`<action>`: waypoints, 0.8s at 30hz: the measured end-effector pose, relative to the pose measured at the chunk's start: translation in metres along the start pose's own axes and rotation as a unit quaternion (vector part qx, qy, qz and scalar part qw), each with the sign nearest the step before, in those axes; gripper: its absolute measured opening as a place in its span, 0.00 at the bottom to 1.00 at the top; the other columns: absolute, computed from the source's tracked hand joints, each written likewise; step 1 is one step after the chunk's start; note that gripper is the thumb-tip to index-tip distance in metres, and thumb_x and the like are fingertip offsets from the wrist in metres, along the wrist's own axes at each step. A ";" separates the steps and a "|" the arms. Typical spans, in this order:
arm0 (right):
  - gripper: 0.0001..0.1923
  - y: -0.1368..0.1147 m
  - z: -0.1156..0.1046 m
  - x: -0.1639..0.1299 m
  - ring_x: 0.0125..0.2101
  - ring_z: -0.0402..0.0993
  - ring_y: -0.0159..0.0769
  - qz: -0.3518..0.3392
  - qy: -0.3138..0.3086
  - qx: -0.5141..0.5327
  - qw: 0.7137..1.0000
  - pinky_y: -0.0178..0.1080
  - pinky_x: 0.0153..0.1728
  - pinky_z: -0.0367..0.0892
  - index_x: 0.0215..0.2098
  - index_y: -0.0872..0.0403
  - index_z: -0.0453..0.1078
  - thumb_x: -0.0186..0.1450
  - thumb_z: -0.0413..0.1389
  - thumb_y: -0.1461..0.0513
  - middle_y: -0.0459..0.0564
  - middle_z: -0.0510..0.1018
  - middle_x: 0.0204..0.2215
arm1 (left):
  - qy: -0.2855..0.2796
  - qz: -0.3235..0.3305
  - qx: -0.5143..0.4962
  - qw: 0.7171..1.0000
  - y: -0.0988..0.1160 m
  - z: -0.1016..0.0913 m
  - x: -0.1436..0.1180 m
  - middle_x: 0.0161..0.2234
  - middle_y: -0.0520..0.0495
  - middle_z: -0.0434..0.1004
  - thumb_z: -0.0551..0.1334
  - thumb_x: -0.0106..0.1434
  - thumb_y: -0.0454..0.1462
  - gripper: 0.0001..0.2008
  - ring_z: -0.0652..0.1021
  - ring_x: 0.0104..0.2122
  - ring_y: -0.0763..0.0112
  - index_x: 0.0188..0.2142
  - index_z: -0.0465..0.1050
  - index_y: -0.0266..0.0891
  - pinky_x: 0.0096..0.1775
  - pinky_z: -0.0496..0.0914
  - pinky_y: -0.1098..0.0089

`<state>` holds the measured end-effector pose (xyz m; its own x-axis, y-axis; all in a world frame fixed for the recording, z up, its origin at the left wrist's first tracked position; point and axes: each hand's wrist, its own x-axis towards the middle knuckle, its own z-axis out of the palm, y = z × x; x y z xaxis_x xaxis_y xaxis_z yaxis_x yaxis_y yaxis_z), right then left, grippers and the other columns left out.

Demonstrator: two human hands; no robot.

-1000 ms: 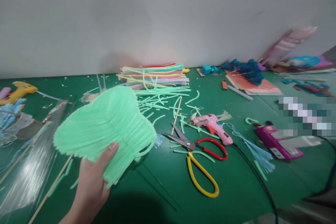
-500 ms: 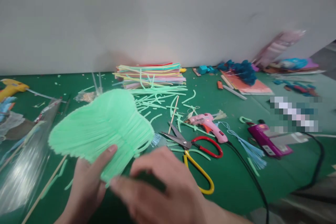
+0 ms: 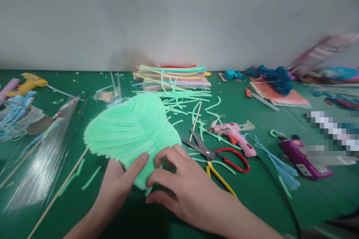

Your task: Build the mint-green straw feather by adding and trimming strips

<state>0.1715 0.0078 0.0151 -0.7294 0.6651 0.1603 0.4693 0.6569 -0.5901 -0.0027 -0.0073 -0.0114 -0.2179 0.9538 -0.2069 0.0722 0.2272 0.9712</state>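
A mint-green leaf-shaped piece made of fuzzy pipe cleaners is held up over the table, its ribs running out from a centre line. My left hand grips its near edge, thumb on top and the other fingers hidden underneath. At the lower right edge, my right hand has bent fingers pressing on the leaf, with the thumb below by a short pipe-cleaner end. To the right lie scissors with red and yellow handles, blades apart. A pink glue gun rests behind them.
Bundled coloured pipe cleaners lie by the wall, with loose green pieces in front. On the left are a yellow glue gun, clear plastic sleeves and a thin stick. A purple device and blue tassel sit right.
My right hand has come up against the leaf's lower right edge, its fingers now curled onto it. The view has shifted left, so the leaf and table things appear farther right.
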 end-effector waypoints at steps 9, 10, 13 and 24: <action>0.10 0.001 -0.013 -0.002 0.42 0.63 0.37 -0.019 -0.031 -0.047 0.998 0.41 0.46 0.64 0.37 0.52 0.71 0.69 0.52 0.56 0.50 0.69 0.42 | -0.062 -0.001 -0.012 0.998 -0.002 -0.003 0.002 0.38 0.44 0.83 0.65 0.59 0.43 0.12 0.80 0.43 0.57 0.36 0.79 0.36 0.47 0.71 0.65; 0.09 0.000 -0.017 -0.001 0.42 0.63 0.37 -0.023 -0.042 -0.063 0.997 0.41 0.45 0.64 0.37 0.52 0.71 0.69 0.53 0.56 0.50 0.69 0.41 | -0.069 -0.004 -0.015 0.997 -0.002 -0.003 0.002 0.41 0.43 0.83 0.65 0.60 0.43 0.13 0.79 0.44 0.57 0.40 0.79 0.36 0.48 0.71 0.65; 0.10 -0.002 -0.025 0.003 0.40 0.63 0.38 -0.043 -0.081 -0.112 0.990 0.40 0.41 0.65 0.35 0.54 0.71 0.69 0.52 0.57 0.51 0.71 0.38 | -0.088 -0.007 -0.019 0.996 -0.004 -0.003 0.002 0.45 0.42 0.82 0.64 0.61 0.43 0.16 0.78 0.48 0.56 0.45 0.77 0.36 0.52 0.68 0.63; 0.08 -0.008 -0.025 0.004 0.38 0.63 0.40 -0.036 -0.080 -0.188 0.978 0.43 0.38 0.65 0.34 0.56 0.69 0.69 0.50 0.62 0.52 0.71 0.35 | -0.117 0.012 -0.023 0.993 -0.003 0.002 0.001 0.47 0.43 0.81 0.61 0.64 0.43 0.16 0.77 0.50 0.59 0.48 0.77 0.38 0.55 0.65 0.64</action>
<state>0.1776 0.0144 0.0404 -0.8218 0.5679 0.0462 0.5419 0.8041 -0.2445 -0.0015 -0.0065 -0.0152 0.0149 0.9795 -0.2011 0.0285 0.2006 0.9793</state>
